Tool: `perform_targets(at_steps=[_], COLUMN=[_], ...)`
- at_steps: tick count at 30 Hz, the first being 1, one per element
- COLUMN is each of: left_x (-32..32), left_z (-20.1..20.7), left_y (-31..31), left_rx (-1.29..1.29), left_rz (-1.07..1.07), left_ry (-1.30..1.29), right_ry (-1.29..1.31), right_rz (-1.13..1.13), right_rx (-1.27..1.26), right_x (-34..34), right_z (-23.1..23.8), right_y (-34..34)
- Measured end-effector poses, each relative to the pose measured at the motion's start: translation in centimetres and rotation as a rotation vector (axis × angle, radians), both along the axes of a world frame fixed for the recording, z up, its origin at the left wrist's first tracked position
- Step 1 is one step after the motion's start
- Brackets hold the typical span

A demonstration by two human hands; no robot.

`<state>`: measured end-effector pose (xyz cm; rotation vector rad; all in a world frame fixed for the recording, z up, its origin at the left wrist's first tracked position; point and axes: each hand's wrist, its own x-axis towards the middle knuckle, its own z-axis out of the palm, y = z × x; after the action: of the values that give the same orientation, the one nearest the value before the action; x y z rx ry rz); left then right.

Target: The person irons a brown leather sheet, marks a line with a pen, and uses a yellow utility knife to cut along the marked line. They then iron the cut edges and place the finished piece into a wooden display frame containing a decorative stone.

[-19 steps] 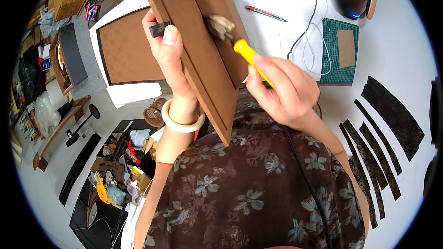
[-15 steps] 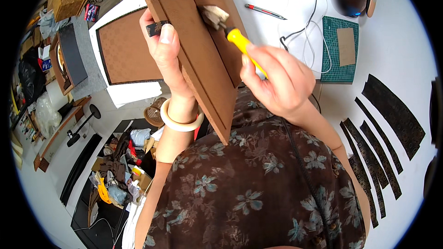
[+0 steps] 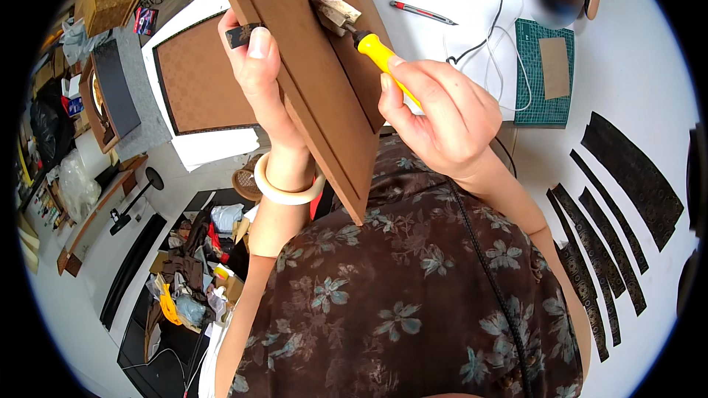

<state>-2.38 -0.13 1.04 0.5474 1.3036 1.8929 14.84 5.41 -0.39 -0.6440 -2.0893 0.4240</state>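
Note:
My left hand (image 3: 259, 77) grips a brown board-like box piece (image 3: 324, 110) by its left edge, holding it tilted. The thumb presses a short dark patterned strip (image 3: 242, 35) at that edge. In my right hand (image 3: 453, 114) is a small trowel (image 3: 380, 54) with a yellow handle, held between thumb and fingers. Its pale, smeared metal blade lies against the inner ledge of the brown piece. Whether the blade carries glue cannot be made out.
To the left lies a brown patterned panel (image 3: 203, 74) with dark edging on white sheets. Several dark patterned strips (image 3: 612, 225) lie at the right. A green cutting mat (image 3: 527, 107), a pen (image 3: 422, 12) and cables are on the white table. A cluttered bin (image 3: 184, 273) stands lower left.
The trowel blade has shifted slightly left and up along the brown piece, with my right hand following. My left hand and the piece have moved slightly up and left.

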Motion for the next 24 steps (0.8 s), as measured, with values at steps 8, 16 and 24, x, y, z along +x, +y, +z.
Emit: perform_targets(at_steps=[8,16,24], left_x=[-0.6,-0.8,-0.8], left_z=[-0.9,-1.5,-0.4], left_y=[-0.6,-0.5,-0.1], left_rx=[0.002,0.03,-0.038], left_rz=[0.004,0.007,0.018], left_ry=[-0.067,0.04,0.122], right_ry=[-0.073,-0.07,-0.028], right_rz=[0.033,0.009,-0.073], right_rx=[0.051,0.072,0.012], right_x=[2.4,2.7,-0.9], right_z=[1.4,1.4,1.5], right_y=[-2.3,-2.5,2.1])
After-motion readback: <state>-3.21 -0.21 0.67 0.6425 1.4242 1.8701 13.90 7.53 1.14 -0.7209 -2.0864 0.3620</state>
